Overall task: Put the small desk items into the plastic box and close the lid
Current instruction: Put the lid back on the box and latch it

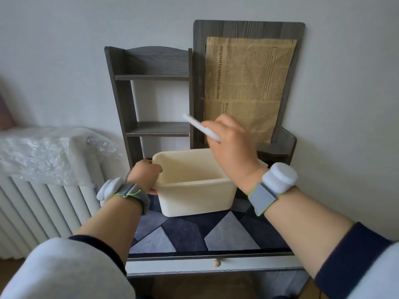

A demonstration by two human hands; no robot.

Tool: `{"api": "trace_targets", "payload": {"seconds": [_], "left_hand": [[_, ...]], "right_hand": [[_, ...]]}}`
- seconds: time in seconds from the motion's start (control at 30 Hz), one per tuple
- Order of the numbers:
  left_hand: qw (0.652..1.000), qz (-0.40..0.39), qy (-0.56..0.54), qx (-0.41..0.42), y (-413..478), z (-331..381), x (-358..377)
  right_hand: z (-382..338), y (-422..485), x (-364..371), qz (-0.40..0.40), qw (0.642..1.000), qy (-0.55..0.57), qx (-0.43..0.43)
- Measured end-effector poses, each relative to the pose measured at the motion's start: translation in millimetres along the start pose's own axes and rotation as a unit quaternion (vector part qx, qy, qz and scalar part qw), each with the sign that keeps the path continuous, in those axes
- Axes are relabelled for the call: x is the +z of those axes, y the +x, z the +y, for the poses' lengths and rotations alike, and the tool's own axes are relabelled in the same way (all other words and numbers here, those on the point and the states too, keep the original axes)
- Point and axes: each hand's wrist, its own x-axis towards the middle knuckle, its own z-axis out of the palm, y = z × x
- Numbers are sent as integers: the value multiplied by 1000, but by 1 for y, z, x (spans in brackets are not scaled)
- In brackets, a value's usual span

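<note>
1. Setting: pale grey wall (64, 50) behind a narrow worktop (211, 254), which is covered by a mat (185, 231) of grey and navy angular patches.
2. Left hand (144, 175): fingers are curled over the left rim of the box (194, 197), with the thumb under the lip. This is a firm grip.
3. Right hand (231, 145): raised above the back right corner of the box, pinching a slim white item (196, 124) between thumb and fingers. The item points up and to the left. Whether it is a pen or a flat piece seen edge-on cannot be told.
4. Box: cream plastic, rectangular, open at the top, standing on the far half of the mat, near the middle of the worktop.
5. Wrists: both carry grey wristbands (263, 197) with a white puck-shaped unit. The sleeves (354, 255) are white with navy cuffs.
6. Behind the box: a dark grey shelf unit (151, 83) with two shelves stands against the wall. To its right a dark board (248, 29) carries a sheet of brown paper (248, 83) printed like a newspaper.
7. Front edge: a white drawer (248, 264) with a round wooden knob (217, 262).
8. Left of the worktop: a white radiator (43, 208) draped with clear plastic wrap (43, 152).
</note>
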Motion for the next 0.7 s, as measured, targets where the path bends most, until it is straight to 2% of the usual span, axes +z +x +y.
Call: {"api": "trace_targets", "payload": {"seconds": [0.13, 0.3, 0.53, 0.7], "left_hand": [[999, -18, -43, -7, -5, -1, -3], [990, -50, -130, -20, -8, -11, -15], [981, -61, -177, -47, -5, -17, -24], [980, -54, -180, -60, -4, -17, -22]], "right_hand": [[-24, -8, 17, -43, 994, -67, -73], [-45, -18, 36, -71, 985, -113, -114], [-61, -29, 58, -149, 972, -146, -111], [-71, -30, 67, -154, 967, -171, -110]]}}
